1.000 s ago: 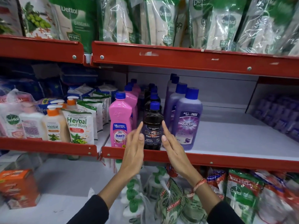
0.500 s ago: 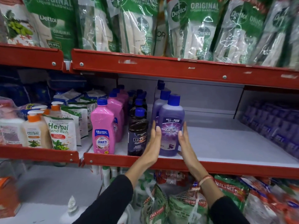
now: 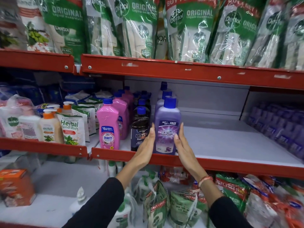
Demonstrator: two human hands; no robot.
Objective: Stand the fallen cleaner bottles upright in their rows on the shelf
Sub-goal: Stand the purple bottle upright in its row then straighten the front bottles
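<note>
A purple Bactin floor-cleaner bottle (image 3: 168,117) with a blue cap stands upright at the front of the red-edged shelf (image 3: 238,167), heading a row of purple bottles. My left hand (image 3: 145,148) lies flat against its left side and my right hand (image 3: 183,147) flat against its right side, so the bottle is clasped between my palms. To its left, a dark Bactin bottle (image 3: 139,127) and a pink Shakti bottle (image 3: 108,124) stand upright at the front of their own rows. No fallen bottle is in view.
The white shelf board right of the purple row is bare up to a blurred stack of purple packs (image 3: 279,127). Herbal hand-wash pouches (image 3: 72,129) and pump bottles fill the left bay. Dettol refill packs (image 3: 189,30) hang above, and bagged goods lie below.
My hands have moved from either side of the dark Bactin bottle to either side of the purple one, which now stands a little nearer the shelf's front edge. The camera has tilted upward.
</note>
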